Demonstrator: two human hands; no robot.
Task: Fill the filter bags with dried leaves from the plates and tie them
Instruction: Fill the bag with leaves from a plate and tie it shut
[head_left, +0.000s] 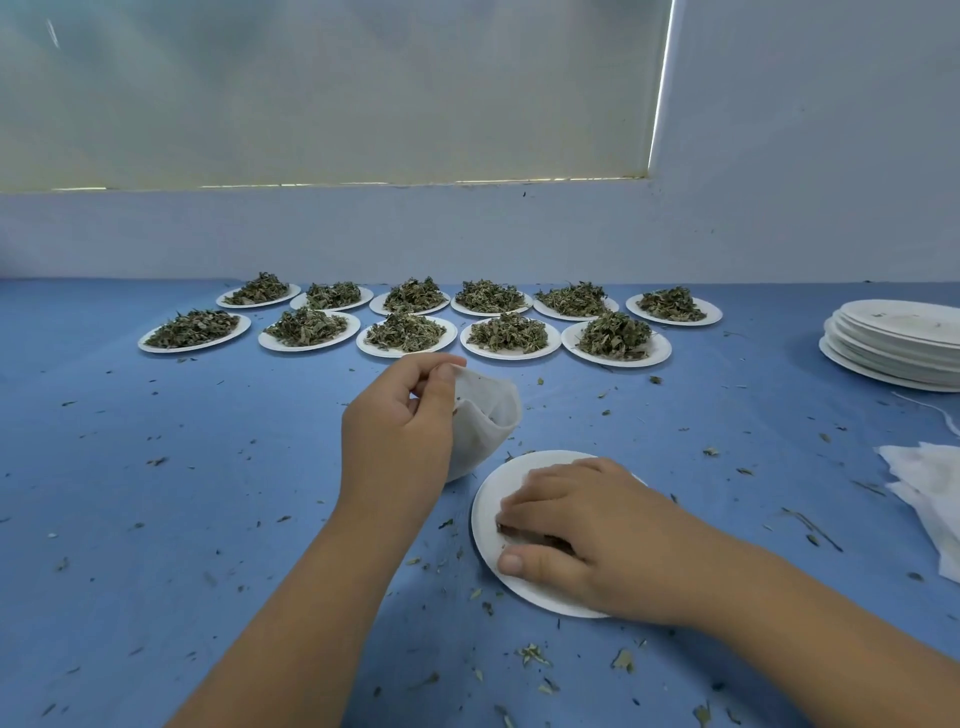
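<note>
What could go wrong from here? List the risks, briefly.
1. The left hand pinches only one edge of the filter bag at its rim, so the mouth could sag shut and leaves could miss it.
2. The right hand curls over the last few dried leaves on the near plate. Carried across the gap, some may drop among the scraps already littering the table.

A wide table covered in blue cloth (104, 467) runs back to a pale bluish-white painted wall (805, 156). Above the table's far edge, a large window with a frosted cream-grey covering (311, 93) fills the upper left. A thin strip of bright daylight (661, 88) lines its right side.
</note>
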